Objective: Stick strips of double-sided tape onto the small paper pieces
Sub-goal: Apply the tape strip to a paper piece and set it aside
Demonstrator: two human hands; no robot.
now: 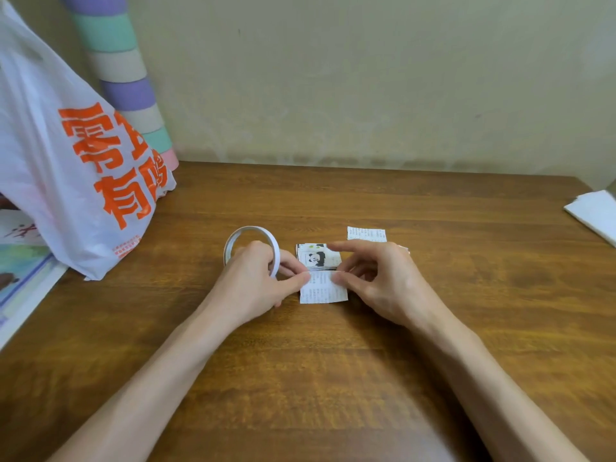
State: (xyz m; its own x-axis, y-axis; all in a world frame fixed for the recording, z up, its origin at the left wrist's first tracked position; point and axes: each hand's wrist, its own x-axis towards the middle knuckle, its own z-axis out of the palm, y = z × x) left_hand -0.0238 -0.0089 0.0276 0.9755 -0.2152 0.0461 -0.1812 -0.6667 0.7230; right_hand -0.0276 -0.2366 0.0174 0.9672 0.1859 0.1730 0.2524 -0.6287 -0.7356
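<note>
While the small paper piece [323, 288] lay flat on the counter [433, 361] between both hands, the tape strip [325, 271] ran crosswise along its far edge, the left hand [256, 281] gripping the tape roll [250, 243] and one end, the right hand [376, 278] pinching the other.

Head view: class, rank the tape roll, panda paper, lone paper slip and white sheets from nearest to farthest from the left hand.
1. Tape roll: in the left hand's grip.
2. Panda paper: just right of it.
3. Lone paper slip: farther right, behind.
4. White sheets: far right edge.
</note>
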